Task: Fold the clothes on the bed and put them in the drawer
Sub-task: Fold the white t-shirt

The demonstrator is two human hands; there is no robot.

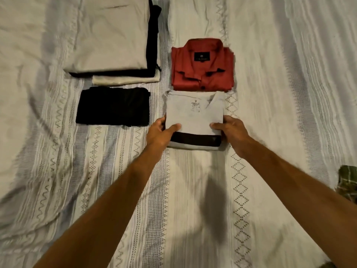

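— Hands, status?
— Left hand (161,130) and right hand (229,130) grip the folded grey T-shirt (194,115) by its sides, thumbs on top, fingers curled underneath.
— Location?
— Mid-bed on the bedspread (270,93), touching the folded red shirt (202,68); black garment (113,106) lies toward the bed's left edge.

- One grey T-shirt (194,113), folded, gripped by my two hands.
- One folded red shirt (202,66).
- One folded black garment (113,106) lying alone.
- One stack of beige and black folded clothes (114,39).
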